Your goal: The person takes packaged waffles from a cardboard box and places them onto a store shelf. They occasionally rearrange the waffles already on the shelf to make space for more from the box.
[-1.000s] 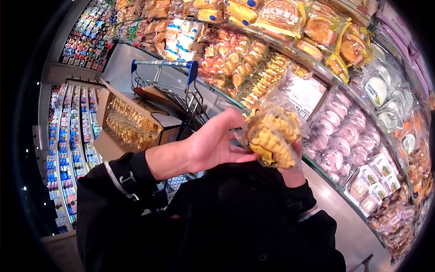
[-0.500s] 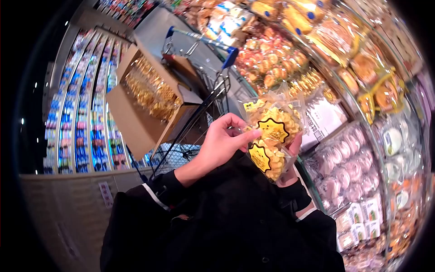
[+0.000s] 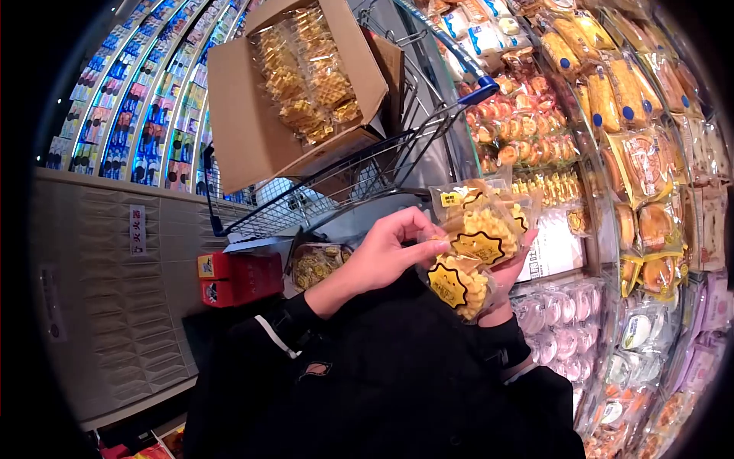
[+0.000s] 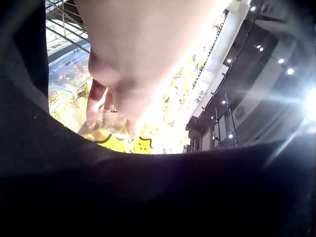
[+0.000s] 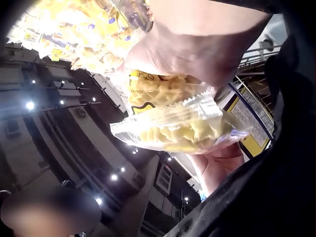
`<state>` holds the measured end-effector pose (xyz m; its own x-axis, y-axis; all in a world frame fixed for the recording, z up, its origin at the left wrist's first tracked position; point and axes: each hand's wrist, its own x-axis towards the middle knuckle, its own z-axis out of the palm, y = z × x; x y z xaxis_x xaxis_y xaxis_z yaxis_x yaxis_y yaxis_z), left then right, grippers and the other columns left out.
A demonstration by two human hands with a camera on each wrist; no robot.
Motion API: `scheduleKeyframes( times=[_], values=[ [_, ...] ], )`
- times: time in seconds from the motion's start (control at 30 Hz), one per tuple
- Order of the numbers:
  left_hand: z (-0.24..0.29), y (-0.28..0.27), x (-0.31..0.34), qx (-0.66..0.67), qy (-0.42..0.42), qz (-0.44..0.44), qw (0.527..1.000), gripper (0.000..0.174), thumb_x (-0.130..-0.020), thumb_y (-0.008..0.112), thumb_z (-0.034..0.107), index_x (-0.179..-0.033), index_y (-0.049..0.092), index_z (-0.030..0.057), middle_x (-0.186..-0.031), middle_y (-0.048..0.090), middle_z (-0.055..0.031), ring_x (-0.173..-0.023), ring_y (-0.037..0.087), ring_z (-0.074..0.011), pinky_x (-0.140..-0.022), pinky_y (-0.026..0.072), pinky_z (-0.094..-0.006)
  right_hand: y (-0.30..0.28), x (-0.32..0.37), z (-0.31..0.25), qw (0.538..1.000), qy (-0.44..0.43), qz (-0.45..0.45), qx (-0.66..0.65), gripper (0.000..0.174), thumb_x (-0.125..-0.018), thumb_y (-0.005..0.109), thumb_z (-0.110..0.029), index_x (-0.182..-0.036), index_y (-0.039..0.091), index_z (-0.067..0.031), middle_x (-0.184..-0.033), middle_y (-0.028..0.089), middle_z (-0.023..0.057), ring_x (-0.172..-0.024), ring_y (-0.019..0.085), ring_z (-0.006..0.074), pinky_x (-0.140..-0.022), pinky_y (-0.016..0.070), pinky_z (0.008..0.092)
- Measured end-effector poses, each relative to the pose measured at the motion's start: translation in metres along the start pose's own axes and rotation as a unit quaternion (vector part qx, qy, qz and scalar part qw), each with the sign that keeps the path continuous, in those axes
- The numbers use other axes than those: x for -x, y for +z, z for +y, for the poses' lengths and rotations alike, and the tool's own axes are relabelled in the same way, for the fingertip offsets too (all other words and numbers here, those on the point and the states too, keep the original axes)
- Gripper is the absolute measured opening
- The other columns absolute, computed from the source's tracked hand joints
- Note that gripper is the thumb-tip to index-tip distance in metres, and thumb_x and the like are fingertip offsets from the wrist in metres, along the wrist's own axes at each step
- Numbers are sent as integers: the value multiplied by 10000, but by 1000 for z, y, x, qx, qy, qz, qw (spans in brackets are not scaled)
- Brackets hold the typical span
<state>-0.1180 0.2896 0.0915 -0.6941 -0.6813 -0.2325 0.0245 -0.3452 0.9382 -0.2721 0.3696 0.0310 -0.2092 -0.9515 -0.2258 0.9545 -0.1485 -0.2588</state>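
Note:
In the head view, a small stack of clear packets of waffle snacks with yellow sun-shaped labels is held in front of the chest. My left hand pinches the left edge of the packets between thumb and fingers. From the right and underneath, my right hand grips the same packets, its fingers partly hidden behind them. The right wrist view shows the waffle packets side-on, between the right hand and the left hand. A yellow label lies under the left fingertips in the left wrist view.
An open cardboard box filled with waffle packets sits on a blue-handled shopping cart ahead. To the right, a shelf holds bagged pastries and pink-wrapped cakes. A red box stands by the left wall panel.
The head view has turned left, so the cart and box appear nearer the middle. The left hand has gone from spread fingers to pinching the packets, whose labels now face up.

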Motion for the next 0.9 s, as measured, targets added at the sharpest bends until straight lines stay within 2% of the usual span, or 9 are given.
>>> scheduleKeyframes(
  times=[0.13, 0.2, 0.23, 0.4, 0.47, 0.5, 0.6, 0.73, 0.9],
  values=[
    [5, 2, 2, -48, -17, -61, 997, 157, -786, 672, 28, -809, 518, 3, -855, 597, -72, -751, 595, -106, -590, 492, -216, 7, 12, -12, 994, 19, -23, -106, 812, -835, 281, -695, -1329, 338, -54, -1281, 446, 135, -1129, 479, 300, -964, 391, 436],
    [14, 7, -1, -217, 45, -116, 968, 141, -762, 692, 27, -780, 553, 6, -815, 599, -62, -742, 597, -109, -585, 491, -209, 9, 19, -21, 998, -3, 17, -68, 808, -829, 315, -690, -1321, 346, -51, -1274, 449, 141, -1122, 483, 300, -954, 401, 439],
    [14, 9, -4, -203, 17, -129, 970, 136, -738, 708, 20, -765, 574, 16, -877, 591, -72, -775, 590, -111, -587, 491, -206, 8, 23, -24, 990, 13, -56, -125, 761, -849, 346, -646, -1323, 345, -51, -1278, 446, 150, -1121, 486, 299, -947, 407, 440],
    [1, 28, -26, -190, 61, -175, 964, 147, -740, 708, 35, -774, 565, 20, -1051, 515, -59, -893, 535, -97, -599, 484, -206, -20, 45, -28, 991, -101, -16, -91, 633, -896, 366, -494, -1324, 337, -29, -1274, 450, 171, -1133, 482, 311, -951, 402, 453],
    [-12, 38, -37, -103, 77, -187, 974, 154, -750, 701, 28, -783, 551, 22, -1093, 495, -72, -949, 519, -129, -691, 481, -214, -35, 54, -25, 974, -152, -89, -142, 598, -902, 361, -450, -1326, 336, -29, -1276, 447, 182, -1148, 472, 322, -953, 400, 458],
    [-15, 44, -43, -97, 68, -201, 972, 170, -741, 691, -8, -766, 532, 44, -1173, 503, -128, -1113, 467, -189, -901, 408, -313, -39, 60, -26, 971, -151, -116, -146, 578, -898, 385, -401, -1338, 315, -33, -1287, 435, 190, -1163, 462, 325, -962, 395, 466],
    [-23, 68, -61, -67, 17, -268, 961, 168, -770, 673, 17, -788, 509, 47, -1226, 482, -149, -1132, 464, -202, -943, 373, -334, -51, 76, -31, 969, -234, -15, -75, 587, -888, 429, -359, -1354, 284, -33, -1307, 413, 197, -1176, 451, 330, -973, 390, 475],
    [-44, 95, -81, -85, -56, -295, 950, 140, -838, 619, 55, -835, 480, 41, -1135, 553, -131, -1038, 502, -158, -888, 402, -292, -46, 90, -39, 926, -344, 153, -28, 638, -856, 526, -188, -1384, 200, -43, -1356, 342, 160, -1197, 433, 308, -974, 399, 463],
    [-59, 113, -114, -119, -121, -359, 918, 125, -853, 613, 76, -853, 495, 35, -860, 580, -19, -774, 515, -49, -693, 429, -205, -60, 109, -37, 896, -407, 176, -37, 597, -880, 478, -147, -1393, 188, -54, -1372, 334, 131, -1246, 384, 268, -1046, 314, 401]
  ],
)
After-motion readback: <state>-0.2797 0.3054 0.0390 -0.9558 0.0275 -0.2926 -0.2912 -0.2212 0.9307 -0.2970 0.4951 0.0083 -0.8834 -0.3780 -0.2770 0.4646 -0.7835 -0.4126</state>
